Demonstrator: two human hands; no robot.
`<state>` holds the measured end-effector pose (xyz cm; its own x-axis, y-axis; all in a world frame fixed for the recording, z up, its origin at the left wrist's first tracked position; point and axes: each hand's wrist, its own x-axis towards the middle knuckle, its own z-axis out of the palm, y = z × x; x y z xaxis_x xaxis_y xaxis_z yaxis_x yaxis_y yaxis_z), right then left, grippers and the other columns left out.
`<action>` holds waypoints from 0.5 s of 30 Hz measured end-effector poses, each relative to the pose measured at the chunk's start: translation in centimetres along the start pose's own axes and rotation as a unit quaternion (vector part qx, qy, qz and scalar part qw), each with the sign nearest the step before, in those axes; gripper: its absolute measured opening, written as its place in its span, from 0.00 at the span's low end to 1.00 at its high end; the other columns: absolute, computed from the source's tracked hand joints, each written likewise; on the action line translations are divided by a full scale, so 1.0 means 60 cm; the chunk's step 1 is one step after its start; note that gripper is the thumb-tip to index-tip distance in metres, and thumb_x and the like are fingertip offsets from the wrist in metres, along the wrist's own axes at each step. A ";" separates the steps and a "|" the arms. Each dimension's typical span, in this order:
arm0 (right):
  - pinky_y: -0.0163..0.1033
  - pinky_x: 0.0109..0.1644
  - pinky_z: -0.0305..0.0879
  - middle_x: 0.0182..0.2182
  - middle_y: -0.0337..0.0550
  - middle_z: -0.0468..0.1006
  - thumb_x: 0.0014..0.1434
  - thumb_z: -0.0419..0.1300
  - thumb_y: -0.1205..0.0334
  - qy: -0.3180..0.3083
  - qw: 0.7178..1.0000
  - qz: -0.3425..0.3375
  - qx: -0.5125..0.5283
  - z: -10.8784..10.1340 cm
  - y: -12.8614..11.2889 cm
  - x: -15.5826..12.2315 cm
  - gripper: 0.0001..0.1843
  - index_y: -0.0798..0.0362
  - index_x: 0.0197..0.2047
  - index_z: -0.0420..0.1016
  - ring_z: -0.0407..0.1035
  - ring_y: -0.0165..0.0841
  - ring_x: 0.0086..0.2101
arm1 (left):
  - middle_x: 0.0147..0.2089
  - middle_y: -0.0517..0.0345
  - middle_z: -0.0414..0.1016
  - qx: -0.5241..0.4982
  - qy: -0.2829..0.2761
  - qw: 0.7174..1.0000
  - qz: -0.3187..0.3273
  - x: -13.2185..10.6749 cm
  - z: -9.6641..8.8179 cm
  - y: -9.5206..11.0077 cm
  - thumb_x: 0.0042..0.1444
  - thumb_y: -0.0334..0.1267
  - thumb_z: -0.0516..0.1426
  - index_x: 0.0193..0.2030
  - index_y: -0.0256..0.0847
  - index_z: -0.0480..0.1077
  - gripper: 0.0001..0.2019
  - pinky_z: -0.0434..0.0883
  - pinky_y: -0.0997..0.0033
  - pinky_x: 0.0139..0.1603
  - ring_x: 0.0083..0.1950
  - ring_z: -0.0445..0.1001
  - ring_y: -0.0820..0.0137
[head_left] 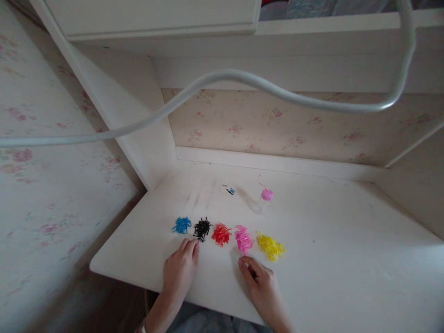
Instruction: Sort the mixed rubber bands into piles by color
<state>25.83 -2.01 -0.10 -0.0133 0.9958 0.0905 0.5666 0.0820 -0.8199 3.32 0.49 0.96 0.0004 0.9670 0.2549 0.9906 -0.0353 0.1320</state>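
Note:
Small rubber bands lie on the white desk in separate piles: blue (pixel 181 225), black (pixel 201 229), red (pixel 221 234), pink (pixel 243 239) and yellow (pixel 271 246). My left hand (pixel 181 267) rests at the near edge of the black pile, its fingers drawn together. Whatever its fingertips hold, if anything, is hidden. At the near end of the pink pile, my right hand (pixel 258 279) has thumb and forefinger pinched at a pink rubber band. Beyond the piles stands a clear container with a pink lid (pixel 267 194).
A few blue and black bands (pixel 231 190) lie apart, farther back on the desk (pixel 333 222). A thick white cable (pixel 229 76) crosses in front of the view, above the desk. White side panels and a shelf (pixel 277 46) surround the back.

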 end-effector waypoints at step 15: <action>0.31 0.26 0.58 0.24 0.41 0.75 0.64 0.48 0.47 -0.014 1.000 0.014 -0.004 -0.001 0.000 0.002 0.21 0.51 0.38 0.77 0.66 0.29 0.22 | 0.39 0.61 0.77 -0.019 -0.017 1.000 0.009 -0.007 0.002 -0.003 0.64 0.41 0.46 0.43 0.49 0.72 0.13 0.66 0.76 0.27 0.31 0.76 0.73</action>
<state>25.88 -1.88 -0.08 -0.0208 0.9984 0.0518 0.5738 0.0544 -0.8172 3.17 0.09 0.72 0.0228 0.9742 0.2246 0.9846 -0.0608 0.1639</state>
